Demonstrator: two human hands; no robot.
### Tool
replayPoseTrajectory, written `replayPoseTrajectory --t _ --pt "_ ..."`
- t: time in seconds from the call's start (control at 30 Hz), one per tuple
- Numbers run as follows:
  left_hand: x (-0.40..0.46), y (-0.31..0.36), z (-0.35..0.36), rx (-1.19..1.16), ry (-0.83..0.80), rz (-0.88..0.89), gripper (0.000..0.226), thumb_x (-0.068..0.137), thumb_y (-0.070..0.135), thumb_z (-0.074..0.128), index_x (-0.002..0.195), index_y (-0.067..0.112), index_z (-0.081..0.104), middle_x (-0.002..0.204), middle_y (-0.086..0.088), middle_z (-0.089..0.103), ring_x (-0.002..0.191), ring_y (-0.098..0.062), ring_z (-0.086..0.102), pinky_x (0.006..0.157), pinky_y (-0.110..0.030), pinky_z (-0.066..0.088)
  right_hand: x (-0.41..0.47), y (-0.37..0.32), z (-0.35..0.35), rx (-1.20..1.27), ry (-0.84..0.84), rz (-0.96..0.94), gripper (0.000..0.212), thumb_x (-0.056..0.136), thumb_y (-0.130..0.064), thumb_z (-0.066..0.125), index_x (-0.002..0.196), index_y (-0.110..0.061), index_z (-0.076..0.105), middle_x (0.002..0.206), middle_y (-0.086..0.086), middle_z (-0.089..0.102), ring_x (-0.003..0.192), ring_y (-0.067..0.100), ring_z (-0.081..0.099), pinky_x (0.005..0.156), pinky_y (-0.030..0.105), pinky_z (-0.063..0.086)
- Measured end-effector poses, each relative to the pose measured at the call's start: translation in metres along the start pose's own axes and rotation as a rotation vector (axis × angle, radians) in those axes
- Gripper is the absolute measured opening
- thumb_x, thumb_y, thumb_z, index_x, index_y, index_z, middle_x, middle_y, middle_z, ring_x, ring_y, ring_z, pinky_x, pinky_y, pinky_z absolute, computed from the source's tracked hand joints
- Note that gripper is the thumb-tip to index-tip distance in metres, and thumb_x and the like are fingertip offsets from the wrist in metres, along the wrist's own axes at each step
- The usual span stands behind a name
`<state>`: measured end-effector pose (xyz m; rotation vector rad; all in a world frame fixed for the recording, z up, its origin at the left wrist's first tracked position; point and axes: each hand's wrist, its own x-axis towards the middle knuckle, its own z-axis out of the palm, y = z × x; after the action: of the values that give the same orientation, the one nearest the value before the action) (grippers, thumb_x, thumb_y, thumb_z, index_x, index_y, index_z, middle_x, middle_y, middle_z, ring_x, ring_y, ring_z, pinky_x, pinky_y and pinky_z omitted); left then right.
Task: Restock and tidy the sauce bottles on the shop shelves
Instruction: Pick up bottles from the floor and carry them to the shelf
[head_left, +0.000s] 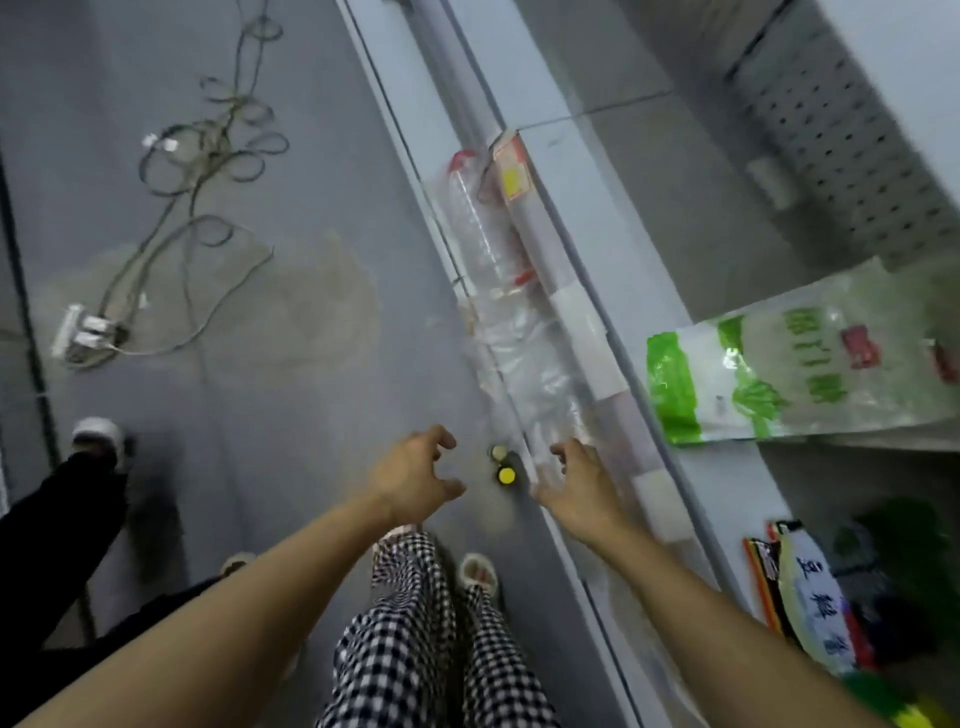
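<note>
Lower centre of the frame, head view: both hands reach down toward two sauce bottles standing on the floor just beside the base of the shelves (613, 218). Yellow-capped bottle (506, 474) sits nearer, pale-capped bottle (497, 451) right behind it, touching or almost, hard to tell. Left hand (415, 475) is wide open, fingers curled like a claw, holding nothing, just left of the bottles. Right hand (576, 480) is also open and empty, fingers spread; whether they touch the clear plastic wrap (524, 358) lying along the shelf base is unclear.

Right of frame: green-printed bag (753, 374) lies on a shelf, more packets (810, 587) on the shelf below. Upper left: tangled cable (218, 150) and power strip (85, 332) on the floor. Lower left: another person's shoe (98, 436).

Judgement: step is picking up the bottles. Best to take one per hand by the neck below the cap, lift straight up, keep the right hand off the loose plastic so it doesn't drag or tip them.
</note>
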<state>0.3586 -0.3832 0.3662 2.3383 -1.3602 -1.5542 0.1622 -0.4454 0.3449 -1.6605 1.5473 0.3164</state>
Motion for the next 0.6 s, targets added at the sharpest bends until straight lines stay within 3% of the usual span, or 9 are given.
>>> replayPoseTrajectory --t 0.27,0.6 --pt "0.091 -0.057 0.081 0.049 -0.047 0.011 0.057 0.086 0.036 0.065 0.136 0.022 0.041 0.137 -0.003 0.049 0.12 -0.022 0.05 0.095 -0.031 0.042 0.074 0.057 0.099 0.045 -0.043 0.104 0.05 0.081 -0.021 0.07 0.123 -0.008 0.047 0.125 0.014 0.049 0.114 0.03 0.051 0.091 0.034 0.042" --pt "0.238 -0.125 0.191 0.012 -0.132 -0.008 0.062 0.087 0.031 0.064 0.139 0.019 0.034 0.141 -0.006 0.047 0.123 -0.026 0.049 0.097 -0.035 0.043 0.178 0.148 0.221 0.236 -0.033 0.26 0.066 0.078 -0.016 0.073 0.133 -0.013 0.037 0.133 0.011 0.05 0.12 0.027 0.051 0.096 0.04 0.047"
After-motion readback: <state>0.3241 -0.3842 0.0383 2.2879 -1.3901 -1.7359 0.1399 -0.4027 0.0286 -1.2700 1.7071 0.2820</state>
